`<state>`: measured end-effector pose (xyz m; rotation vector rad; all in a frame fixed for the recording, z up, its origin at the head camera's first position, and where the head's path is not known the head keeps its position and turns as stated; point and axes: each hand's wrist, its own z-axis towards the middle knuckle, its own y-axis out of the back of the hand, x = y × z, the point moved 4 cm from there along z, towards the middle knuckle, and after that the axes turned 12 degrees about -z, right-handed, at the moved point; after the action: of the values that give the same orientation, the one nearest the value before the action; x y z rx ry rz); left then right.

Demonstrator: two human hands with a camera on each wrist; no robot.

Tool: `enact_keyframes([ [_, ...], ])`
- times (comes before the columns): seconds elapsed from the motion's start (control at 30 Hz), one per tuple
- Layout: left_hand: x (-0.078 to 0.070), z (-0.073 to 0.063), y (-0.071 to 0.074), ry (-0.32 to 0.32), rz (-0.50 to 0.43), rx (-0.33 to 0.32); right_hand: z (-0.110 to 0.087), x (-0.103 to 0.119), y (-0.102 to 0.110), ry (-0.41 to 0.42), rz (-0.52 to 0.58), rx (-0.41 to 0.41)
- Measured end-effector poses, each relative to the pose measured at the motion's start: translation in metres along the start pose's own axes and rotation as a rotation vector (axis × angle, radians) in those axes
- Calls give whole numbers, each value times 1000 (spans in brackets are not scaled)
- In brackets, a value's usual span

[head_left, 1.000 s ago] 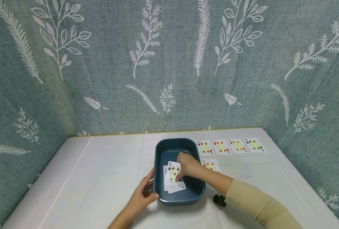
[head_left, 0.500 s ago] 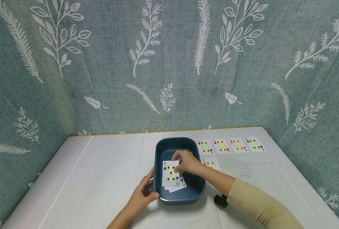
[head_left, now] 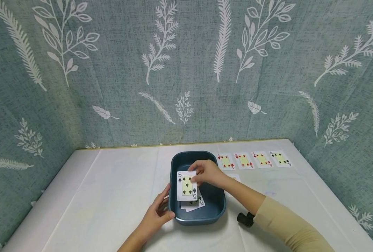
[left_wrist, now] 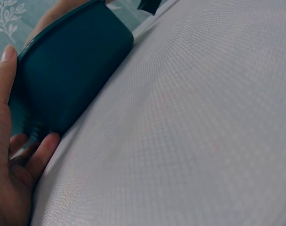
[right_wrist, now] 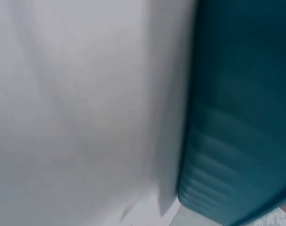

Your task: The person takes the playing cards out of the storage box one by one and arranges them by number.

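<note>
Head view: right hand (head_left: 209,174) pinches the five of spades (head_left: 186,187), newly raised above the other cards (head_left: 195,206) inside the tub (head_left: 199,222), so apparently free; left hand (head_left: 157,214) grips the tub's left side.

A five of spades (head_left: 187,187) hides parts of the cards (head_left: 196,205) beneath, while the right forearm (head_left: 247,196) masks most of another card (head_left: 235,176) near 2 o'clock from the bin (head_left: 197,222). A sleeve (head_left: 287,220) exits the head view between 4 and 5 o'clock; the table (right_wrist: 77,103) blurs in the right-wrist view.
</note>
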<state>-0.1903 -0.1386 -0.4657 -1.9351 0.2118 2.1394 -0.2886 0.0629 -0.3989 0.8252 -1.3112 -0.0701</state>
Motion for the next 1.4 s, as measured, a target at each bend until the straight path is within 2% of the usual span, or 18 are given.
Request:
enact_keyframes([
  [0.2,0,0,1,4,3,-9,-2,3,17,-18,38,-24],
  [0.43,-1,0,1,-28,0,13,-9,3,34,-31,29,-49],
  [0.67,-1,-1,1,-10,8,-8,-20,-5,51,-45,36,-86],
  [1.2,0,-2,0,16,29,-32,-45,-22,92,-117,22,-104],
  [1.4,-1,-1,0,4,13,-15,-55,-32,104,-153,24,-101],
])
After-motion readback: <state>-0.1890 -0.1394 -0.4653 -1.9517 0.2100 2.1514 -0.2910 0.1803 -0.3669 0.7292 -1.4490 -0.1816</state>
